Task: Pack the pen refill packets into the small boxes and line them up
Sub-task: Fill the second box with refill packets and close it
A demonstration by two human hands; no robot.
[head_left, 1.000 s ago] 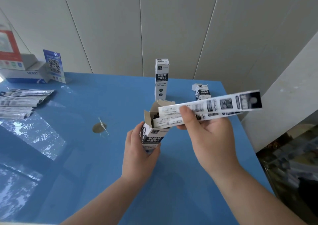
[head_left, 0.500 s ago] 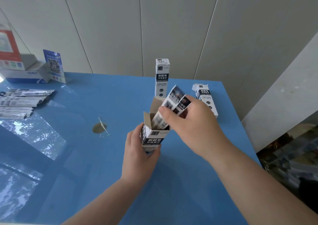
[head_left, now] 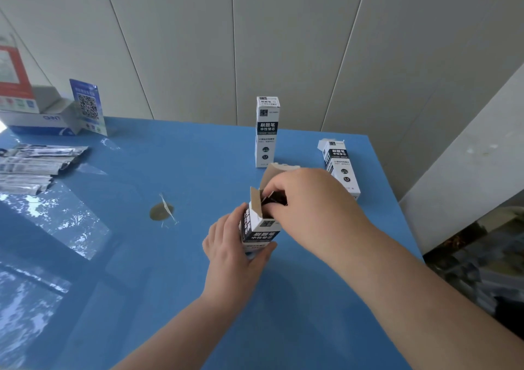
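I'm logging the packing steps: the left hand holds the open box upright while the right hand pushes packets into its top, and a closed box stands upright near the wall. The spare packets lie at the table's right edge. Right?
Not quite. In the head view the spare packets lie at the table's left edge, not its right. The rest holds: the left hand holds the open box, the right hand pushes packets in, and the closed box stands upright.

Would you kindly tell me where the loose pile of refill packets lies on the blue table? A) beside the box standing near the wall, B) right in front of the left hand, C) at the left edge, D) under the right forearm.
C: the refill packets lie in a pile at the left edge of the table, far from both hands and the boxes.
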